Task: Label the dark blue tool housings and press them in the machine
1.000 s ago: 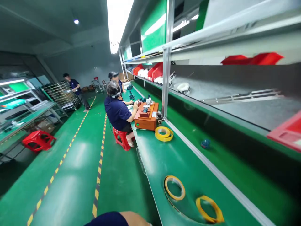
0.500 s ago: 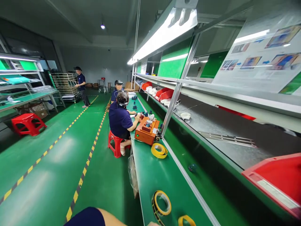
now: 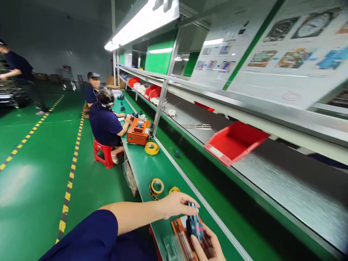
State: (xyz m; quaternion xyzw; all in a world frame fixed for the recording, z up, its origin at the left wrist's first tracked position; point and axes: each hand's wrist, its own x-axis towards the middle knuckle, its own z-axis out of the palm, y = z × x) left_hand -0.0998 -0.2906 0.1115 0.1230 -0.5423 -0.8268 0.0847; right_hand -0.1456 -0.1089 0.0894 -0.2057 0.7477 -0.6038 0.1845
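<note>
Watching my left hand (image 3: 174,206) pinch a blue part (image 3: 195,229), frame's lower right, narrow end up, long axis near-upright, right hand (image 3: 211,247) pinching its base.

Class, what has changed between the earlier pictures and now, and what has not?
The view has swung right. The left hand and right hand have risen into view, both on a dark blue part; its pickup isn't shown. The standing worker, upright before, now leans toward the rack. The nearer seated worker remains by the orange machine, and the yellow tape rolls on the bench.
</note>
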